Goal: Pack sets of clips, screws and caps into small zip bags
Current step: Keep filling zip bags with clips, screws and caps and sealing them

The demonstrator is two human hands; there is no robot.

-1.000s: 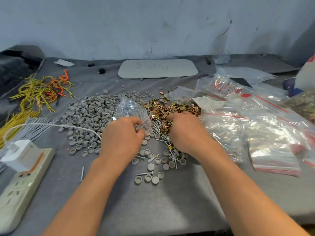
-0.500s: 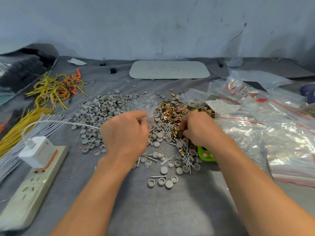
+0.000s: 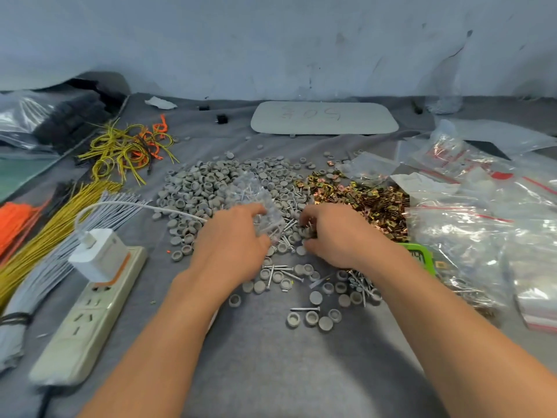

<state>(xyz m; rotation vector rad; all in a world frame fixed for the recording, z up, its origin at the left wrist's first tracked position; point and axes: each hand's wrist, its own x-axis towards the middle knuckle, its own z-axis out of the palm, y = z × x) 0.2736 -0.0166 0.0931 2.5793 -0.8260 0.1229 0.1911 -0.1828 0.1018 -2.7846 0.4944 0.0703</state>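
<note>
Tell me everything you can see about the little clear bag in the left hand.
The little clear bag is thin, crinkled, see-through plastic, somewhat blurred here. A few silver screws show through it. The left hand grips its near side, fingers curled into the plastic, and holds it over the near edge of the grey caps pile. Whether its mouth is open cannot be told. The right hand is close beside it; contact is unclear.

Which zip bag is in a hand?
The small clear bag gripped by the left hand, over the grey caps; the red-striped bags at right lie untouched.
</note>
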